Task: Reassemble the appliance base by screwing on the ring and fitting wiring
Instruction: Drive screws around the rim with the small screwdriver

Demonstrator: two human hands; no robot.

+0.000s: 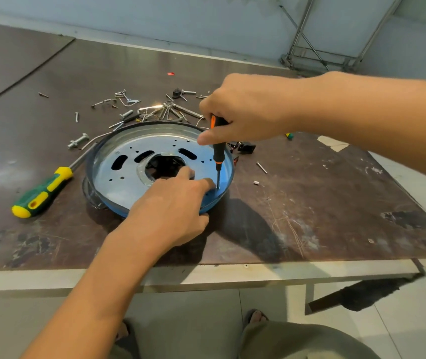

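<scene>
A round appliance base [118,193] with a blue rim lies on the table, a silvery perforated ring plate [129,174] sitting inside it. My right hand [248,110] grips a black and orange screwdriver [218,151] held upright, its tip down at the plate's right edge. My left hand [173,211] rests on the near side of the base, thumb over the rim, fingers reaching to the screwdriver tip; the screw there is hidden. A small black part with wires [245,147] lies just behind the base on the right.
A green and yellow screwdriver [43,190] lies left of the base. Several loose screws, bolts and metal clips [152,110] are scattered behind it. A single screw [261,167] lies to the right. The table's front edge [258,273] is close to me.
</scene>
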